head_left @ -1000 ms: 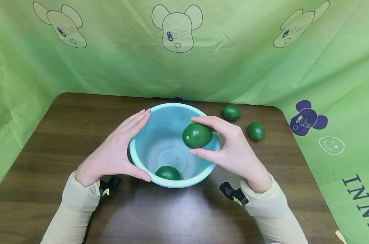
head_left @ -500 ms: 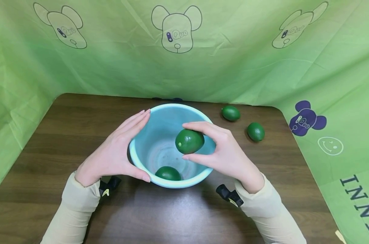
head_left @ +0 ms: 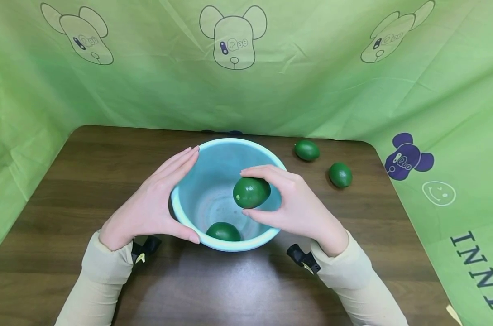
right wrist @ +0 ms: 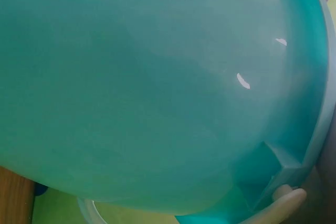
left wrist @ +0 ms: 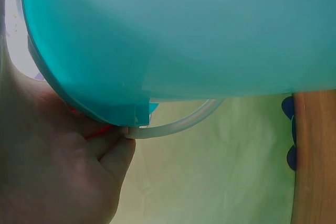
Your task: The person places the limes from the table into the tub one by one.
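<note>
A light blue bucket (head_left: 213, 181) stands on the table, its open top facing me. My left hand (head_left: 152, 203) grips its left side, thumb on the near rim and fingers along the far left rim. In the left wrist view, fingertips of the left hand (left wrist: 68, 156) touch the rim by the pale handle (left wrist: 184, 121). My right hand (head_left: 295, 201) pinches a shiny, egg-shaped green avocado (head_left: 251, 193) between thumb and fingers, over the bucket's opening. Another avocado (head_left: 223, 231) lies inside, near the front wall. Bucket wall (right wrist: 147, 87) fills most of the right wrist view.
Two more avocados lie on the wooden table (head_left: 246, 290) right of the bucket: one at the back edge (head_left: 307, 150), one nearer (head_left: 340, 175). A green printed cloth (head_left: 303, 90) hangs behind the table and along its sides.
My right hand has carried the avocado left and slightly down, farther over the bucket's opening. The left hand keeps its grip on the bucket.
</note>
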A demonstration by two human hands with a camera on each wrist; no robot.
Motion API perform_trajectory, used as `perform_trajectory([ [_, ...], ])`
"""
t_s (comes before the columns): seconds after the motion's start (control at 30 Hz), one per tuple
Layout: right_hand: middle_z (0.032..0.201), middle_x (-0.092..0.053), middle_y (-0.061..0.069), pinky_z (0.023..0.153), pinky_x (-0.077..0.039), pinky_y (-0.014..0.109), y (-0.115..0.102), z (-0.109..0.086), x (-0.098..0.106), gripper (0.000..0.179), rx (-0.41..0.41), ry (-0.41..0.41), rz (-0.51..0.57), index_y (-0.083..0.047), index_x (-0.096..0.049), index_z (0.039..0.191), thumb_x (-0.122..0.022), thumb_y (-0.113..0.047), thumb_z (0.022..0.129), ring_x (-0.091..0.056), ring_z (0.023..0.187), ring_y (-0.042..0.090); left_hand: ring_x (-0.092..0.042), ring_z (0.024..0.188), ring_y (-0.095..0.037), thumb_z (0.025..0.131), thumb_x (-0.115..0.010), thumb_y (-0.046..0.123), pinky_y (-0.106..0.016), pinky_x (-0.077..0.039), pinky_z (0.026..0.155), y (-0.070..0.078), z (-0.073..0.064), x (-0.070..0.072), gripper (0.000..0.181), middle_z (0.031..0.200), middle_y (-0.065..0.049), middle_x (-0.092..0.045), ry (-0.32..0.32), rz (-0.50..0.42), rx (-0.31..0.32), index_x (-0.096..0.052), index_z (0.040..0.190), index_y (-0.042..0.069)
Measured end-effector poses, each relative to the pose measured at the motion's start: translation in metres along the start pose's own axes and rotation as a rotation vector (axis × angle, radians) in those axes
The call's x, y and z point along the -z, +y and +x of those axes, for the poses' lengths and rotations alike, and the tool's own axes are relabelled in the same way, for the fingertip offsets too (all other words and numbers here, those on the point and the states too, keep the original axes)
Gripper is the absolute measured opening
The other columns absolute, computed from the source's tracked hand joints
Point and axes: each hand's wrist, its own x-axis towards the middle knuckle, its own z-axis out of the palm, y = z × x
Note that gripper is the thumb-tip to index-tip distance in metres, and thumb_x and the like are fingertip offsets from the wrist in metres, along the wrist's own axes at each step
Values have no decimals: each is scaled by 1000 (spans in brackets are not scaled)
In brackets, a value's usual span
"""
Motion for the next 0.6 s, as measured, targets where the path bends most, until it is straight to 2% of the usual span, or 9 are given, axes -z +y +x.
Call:
perform_trajectory([
  [0.2, 121, -65, -12, 92, -50, 28, 0, 0, 1, 55, -40, -34, -44, -15, -64, 129, -87, -24, 79, -61, 108, 6, -19, 152, -25, 55, -81, 82, -51, -27, 116, 0, 1, 0, 142, 167, -5, -22, 3, -1, -3, -24, 162, 8],
  [0.43, 121, -65, -11, 91, -50, 28, -2, 0, 1, 55, -51, -25, -63, -15, -65, 129, -86, -25, 79, -62, 107, 7, -18, 152, -24, 53, -84, 80, -50, -27, 117, 0, 2, 0, 144, 168, -4, -21, -10, 0, 12, -23, 163, 9],
  [0.6, 132, -61, -10, 99, -47, 32, -3, 2, 2, 65, -50, -34, -104, -17, -60, 139, -85, -31, 81, -58, 120, 10, -18, 152, -24, 54, -83, 81, -51, -26, 117, 1, 2, 2, 143, 168, -4, -21, -8, -2, 15, -24, 163, 9],
])
